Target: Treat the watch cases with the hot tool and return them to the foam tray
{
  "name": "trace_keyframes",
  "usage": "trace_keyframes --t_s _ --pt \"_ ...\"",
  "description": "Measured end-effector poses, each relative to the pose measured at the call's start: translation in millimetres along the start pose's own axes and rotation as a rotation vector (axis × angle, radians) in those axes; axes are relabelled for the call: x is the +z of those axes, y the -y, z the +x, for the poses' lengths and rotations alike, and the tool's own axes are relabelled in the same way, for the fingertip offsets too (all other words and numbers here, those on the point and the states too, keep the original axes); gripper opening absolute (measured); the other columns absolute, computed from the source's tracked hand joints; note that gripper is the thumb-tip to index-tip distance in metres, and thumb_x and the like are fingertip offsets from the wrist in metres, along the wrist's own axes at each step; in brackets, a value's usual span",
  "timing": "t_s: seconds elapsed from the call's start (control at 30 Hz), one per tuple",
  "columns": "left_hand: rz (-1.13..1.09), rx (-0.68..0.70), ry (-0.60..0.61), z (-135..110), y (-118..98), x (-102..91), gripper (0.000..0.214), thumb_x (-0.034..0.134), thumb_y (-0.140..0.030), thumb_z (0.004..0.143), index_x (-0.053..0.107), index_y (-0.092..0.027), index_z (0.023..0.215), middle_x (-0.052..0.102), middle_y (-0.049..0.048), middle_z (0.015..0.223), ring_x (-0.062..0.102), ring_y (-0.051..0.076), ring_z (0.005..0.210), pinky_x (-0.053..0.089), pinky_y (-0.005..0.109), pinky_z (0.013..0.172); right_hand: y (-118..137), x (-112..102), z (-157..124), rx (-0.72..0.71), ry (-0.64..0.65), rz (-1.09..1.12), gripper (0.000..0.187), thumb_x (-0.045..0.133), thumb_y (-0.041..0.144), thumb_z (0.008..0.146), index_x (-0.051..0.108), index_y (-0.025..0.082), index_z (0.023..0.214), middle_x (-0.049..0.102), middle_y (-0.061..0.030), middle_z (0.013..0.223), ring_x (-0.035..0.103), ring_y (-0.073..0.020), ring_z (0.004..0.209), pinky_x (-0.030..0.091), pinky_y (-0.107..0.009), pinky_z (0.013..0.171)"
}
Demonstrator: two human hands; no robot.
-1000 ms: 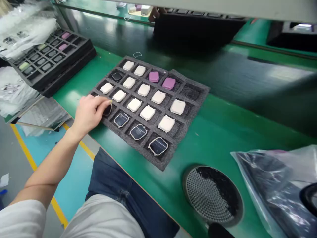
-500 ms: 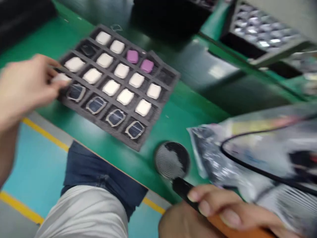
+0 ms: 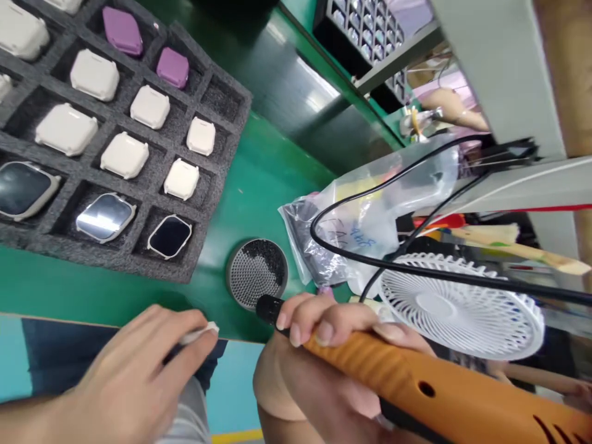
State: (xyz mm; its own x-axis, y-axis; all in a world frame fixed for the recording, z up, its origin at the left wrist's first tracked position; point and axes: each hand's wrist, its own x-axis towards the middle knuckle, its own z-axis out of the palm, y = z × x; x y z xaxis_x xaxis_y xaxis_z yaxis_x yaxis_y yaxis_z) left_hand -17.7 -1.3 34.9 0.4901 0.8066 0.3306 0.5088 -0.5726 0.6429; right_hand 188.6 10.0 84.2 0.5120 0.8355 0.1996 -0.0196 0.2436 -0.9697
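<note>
The left hand (image 3: 134, 370) is closed in a fingertip pinch on a thin white piece (image 3: 200, 333), which sits just past the green bench's near edge, above the person's dark blue jeans (image 3: 55, 351). The right hand (image 3: 319, 364) is closed around a bright orange handheld tool with a slotted body (image 3: 393, 370). Its black tip (image 3: 266, 308) sticks out beyond the fingers, and the two hands are near each other.

Just beside the tip lies a round dark dish with a perforated grey mesh (image 3: 256, 274). To the left, a dark grey foam tray (image 3: 139, 259) rests on the green bench (image 3: 263, 166). Its square pockets hold cream rounded cases (image 3: 124, 155), two lilac cases (image 3: 173, 68), and glossy dark-faced watch-like pieces in pale frames (image 3: 105, 217).

Past the dish lie a clear plastic bag with blue writing (image 3: 365, 228), a black cable (image 3: 416, 274), and a white desk fan (image 3: 462, 308). Beyond them, a black grid rack (image 3: 365, 37) sits farther back.
</note>
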Motion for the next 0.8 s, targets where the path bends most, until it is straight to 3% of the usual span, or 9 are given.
trace_keyframes --t_s 0.13,0.2,0.27,0.4,0.57,0.7,0.8 --pt "0.0 0.04 0.021 10 -1 28.2 0.032 0.053 -0.004 0.097 0.074 -0.012 0.119 0.075 0.011 0.121 0.066 0.028 0.105 0.049 0.046 0.089 7 -4 5 -0.018 0.032 -0.071 0.043 0.05 0.066 0.099 0.063 0.026 0.105 0.058 0.0045 0.075 0.058 -0.0151 0.058 0.053 -0.036 0.051" --pt "0.029 0.033 0.027 14 3 31.8 0.028 0.059 -0.01 0.098 0.074 -0.012 0.122 0.073 0.0123 0.126 0.064 0.031 0.109 0.047 0.048 0.09 6 -8 7 0.062 0.142 -0.109 0.032 0.052 0.057 0.1 0.062 0.028 0.106 0.06 0.0041 0.078 0.063 -0.0173 0.064 0.058 -0.039 0.055" --pt "0.034 0.044 0.031 15 7 31.9 0.027 0.065 -0.017 0.098 0.073 -0.011 0.123 0.072 0.0141 0.128 0.064 0.031 0.108 0.046 0.048 0.088 0 -8 6 0.074 0.163 -0.13 0.022 0.049 0.045 0.102 0.06 0.029 0.11 0.061 0.0047 0.079 0.064 -0.0165 0.065 0.059 -0.039 0.056" --pt "0.032 0.068 0.041 14 10 31.2 0.028 0.064 -0.015 0.096 0.075 -0.012 0.122 0.074 0.0126 0.125 0.064 0.031 0.108 0.044 0.047 0.087 -23 2 3 -0.22 -0.074 -0.048 0.028 0.04 0.043 0.102 0.055 0.023 0.114 0.054 0.0075 0.074 0.051 -0.0084 0.049 0.048 -0.026 0.041" --pt "0.044 0.084 0.067 11 11 33.9 0.036 0.055 -0.012 0.094 0.077 -0.02 0.122 0.075 0.0073 0.127 0.066 0.029 0.108 0.043 0.046 0.085 -28 7 6 -0.221 -0.049 -0.062 0.03 0.037 0.045 0.105 0.055 0.023 0.114 0.054 0.0083 0.071 0.052 -0.0083 0.048 0.047 -0.025 0.039" --pt "0.047 0.113 0.081 9 12 34.7 0.038 0.054 -0.014 0.096 0.076 -0.02 0.127 0.072 0.0054 0.136 0.065 0.029 0.113 0.044 0.046 0.087 -15 -11 -1 -0.172 -0.009 -0.08 0.02 0.042 0.036 0.103 0.055 0.025 0.114 0.056 0.0084 0.074 0.054 -0.0093 0.049 0.05 -0.028 0.041" --pt "0.034 0.139 0.07 8 13 35.2 0.039 0.055 -0.015 0.095 0.075 -0.017 0.128 0.071 0.0054 0.139 0.065 0.03 0.114 0.045 0.046 0.089 -10 -34 -15 -0.18 0.066 -0.107 0.014 0.05 0.04 0.1 0.055 0.027 0.1 0.047 0.0091 0.07 0.049 -0.0078 0.044 0.048 -0.028 0.041"
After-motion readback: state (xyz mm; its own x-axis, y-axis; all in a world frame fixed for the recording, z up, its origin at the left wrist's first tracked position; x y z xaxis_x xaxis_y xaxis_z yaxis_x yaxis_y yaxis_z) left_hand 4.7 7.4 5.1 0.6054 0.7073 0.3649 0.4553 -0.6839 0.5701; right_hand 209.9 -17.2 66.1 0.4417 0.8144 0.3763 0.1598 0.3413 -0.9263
